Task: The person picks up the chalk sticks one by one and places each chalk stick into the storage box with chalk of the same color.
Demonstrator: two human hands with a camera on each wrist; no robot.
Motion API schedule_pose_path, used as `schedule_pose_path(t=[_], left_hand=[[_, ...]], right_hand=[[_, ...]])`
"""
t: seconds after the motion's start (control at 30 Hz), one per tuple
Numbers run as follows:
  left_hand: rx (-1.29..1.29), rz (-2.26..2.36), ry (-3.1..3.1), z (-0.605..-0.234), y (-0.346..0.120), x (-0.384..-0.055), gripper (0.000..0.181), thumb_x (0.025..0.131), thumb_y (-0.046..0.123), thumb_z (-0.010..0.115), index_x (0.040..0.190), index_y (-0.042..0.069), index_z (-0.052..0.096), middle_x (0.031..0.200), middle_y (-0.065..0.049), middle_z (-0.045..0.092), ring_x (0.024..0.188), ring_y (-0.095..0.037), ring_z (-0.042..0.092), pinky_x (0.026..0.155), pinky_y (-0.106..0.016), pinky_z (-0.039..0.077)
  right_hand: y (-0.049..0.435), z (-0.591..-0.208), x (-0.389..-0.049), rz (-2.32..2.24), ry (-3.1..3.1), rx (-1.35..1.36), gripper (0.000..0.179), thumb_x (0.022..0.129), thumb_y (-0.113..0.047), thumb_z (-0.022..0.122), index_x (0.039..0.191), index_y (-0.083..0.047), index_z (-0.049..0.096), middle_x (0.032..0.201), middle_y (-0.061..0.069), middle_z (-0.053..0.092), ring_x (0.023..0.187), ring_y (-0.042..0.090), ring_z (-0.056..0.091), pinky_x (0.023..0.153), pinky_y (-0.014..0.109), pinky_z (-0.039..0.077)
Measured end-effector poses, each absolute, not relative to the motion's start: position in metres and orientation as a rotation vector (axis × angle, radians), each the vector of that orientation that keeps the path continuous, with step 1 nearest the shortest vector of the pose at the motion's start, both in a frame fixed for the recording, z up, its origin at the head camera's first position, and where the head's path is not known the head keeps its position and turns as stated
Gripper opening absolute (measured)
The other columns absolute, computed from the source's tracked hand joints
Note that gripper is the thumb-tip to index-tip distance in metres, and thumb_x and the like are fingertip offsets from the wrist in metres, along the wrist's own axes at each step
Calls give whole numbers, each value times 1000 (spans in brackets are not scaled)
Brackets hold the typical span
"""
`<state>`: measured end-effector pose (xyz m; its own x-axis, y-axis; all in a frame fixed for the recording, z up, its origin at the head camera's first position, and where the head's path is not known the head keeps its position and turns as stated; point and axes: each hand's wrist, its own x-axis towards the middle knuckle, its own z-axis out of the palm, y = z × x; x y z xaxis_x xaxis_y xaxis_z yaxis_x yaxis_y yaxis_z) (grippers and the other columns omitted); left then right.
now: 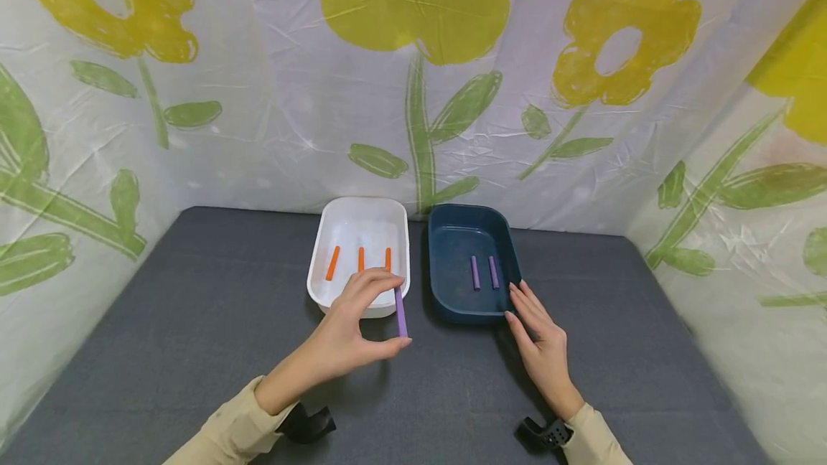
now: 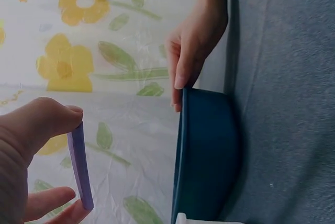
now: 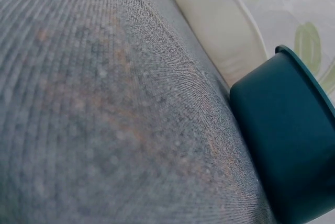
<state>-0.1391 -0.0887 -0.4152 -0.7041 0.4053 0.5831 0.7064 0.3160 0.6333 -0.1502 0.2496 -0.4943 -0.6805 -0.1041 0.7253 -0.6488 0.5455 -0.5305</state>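
My left hand (image 1: 352,329) holds a slim purple stick (image 1: 401,313) by its two ends, thumb at the lower end and fingertips at the upper. The stick is in the air by the front right corner of the white bin (image 1: 362,215), and the left wrist view shows the same purple stick (image 2: 79,166) close up. Three orange sticks lie in the white bin, one of them an orange stick (image 1: 332,262) at the left. Straight fingers of my right hand (image 1: 541,346) touch the front right corner of the dark blue bin (image 1: 465,228). Two purple sticks (image 1: 475,273) lie inside it.
Both bins stand side by side on a dark grey tabletop (image 1: 213,307), near its back edge. Behind and at both sides hangs a white sheet (image 1: 284,106) printed with yellow flowers. A black strap (image 1: 310,425) is at the left wrist, another black strap (image 1: 545,436) at the right.
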Motion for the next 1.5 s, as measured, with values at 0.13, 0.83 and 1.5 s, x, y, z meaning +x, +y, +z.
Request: schedule_pose_path(t=[0.13, 0.83, 1.5], left_hand=[[-970, -1365, -2291, -411, -83, -146, 74, 71, 20, 90, 137, 13, 57, 137, -4, 51, 130, -22, 45, 102, -46, 43], [-903, -1496, -2290, -392, -46, -191, 75, 72, 22, 90, 139, 10, 58, 135, -2, 55, 124, -19, 53, 103, -48, 45], [-888, -1528, -2462, -375, -29, -237, 76, 77, 21, 87, 143, 4, 52, 141, -11, 54, 125, -28, 54, 105, -35, 46]], right_hand=[[250, -494, -150, 1100, -2139, 605, 47, 85, 12, 69, 131, 6, 61, 136, 19, 58, 133, 38, 48, 111, 26, 35], [249, -495, -151, 1111, -2114, 621, 48, 82, 15, 70, 129, 8, 62, 135, 19, 59, 132, 38, 49, 111, 26, 37], [250, -497, -152, 1118, -2108, 628, 48, 83, 14, 70, 130, 8, 61, 131, 28, 59, 132, 39, 48, 111, 26, 36]])
